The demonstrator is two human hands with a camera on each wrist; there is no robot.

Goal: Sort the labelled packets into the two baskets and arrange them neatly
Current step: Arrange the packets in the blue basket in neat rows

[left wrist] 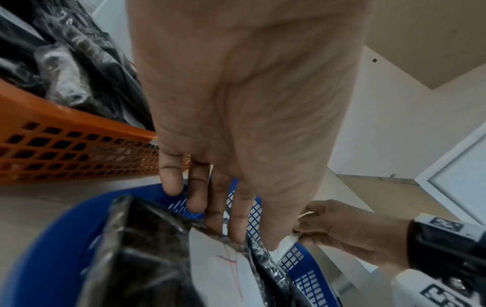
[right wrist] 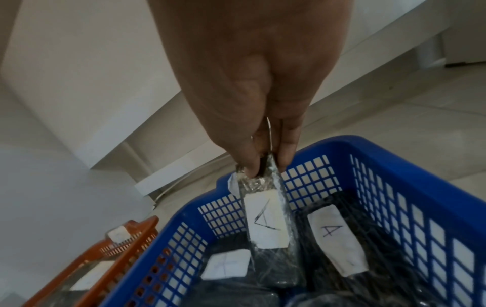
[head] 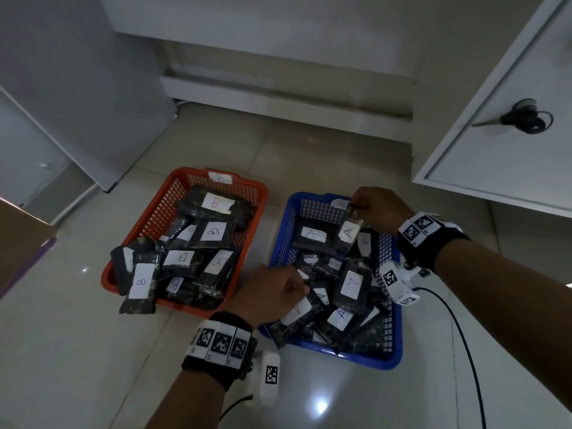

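The orange basket (head: 185,181) on the left holds several black packets with white B labels. To its right, the blue basket (head: 393,360) holds several A packets in a loose pile. My right hand (head: 356,209) pinches the top edge of an A packet (head: 349,232) and holds it upright at the basket's far end; the right wrist view shows that packet (right wrist: 268,224) hanging from my thumb and fingers (right wrist: 244,164). My left hand (head: 297,286) reaches in over the near left rim. Its fingers (left wrist: 215,207) and thumb hold the far edge of another A packet (left wrist: 223,270).
One B packet (head: 139,292) hangs over the orange basket's front rim. Scissors (head: 526,117) lie on the white table at the upper right. A cardboard box (head: 21,236) stands at the far left. A black cable (head: 464,335) trails across the tiled floor beside the blue basket.
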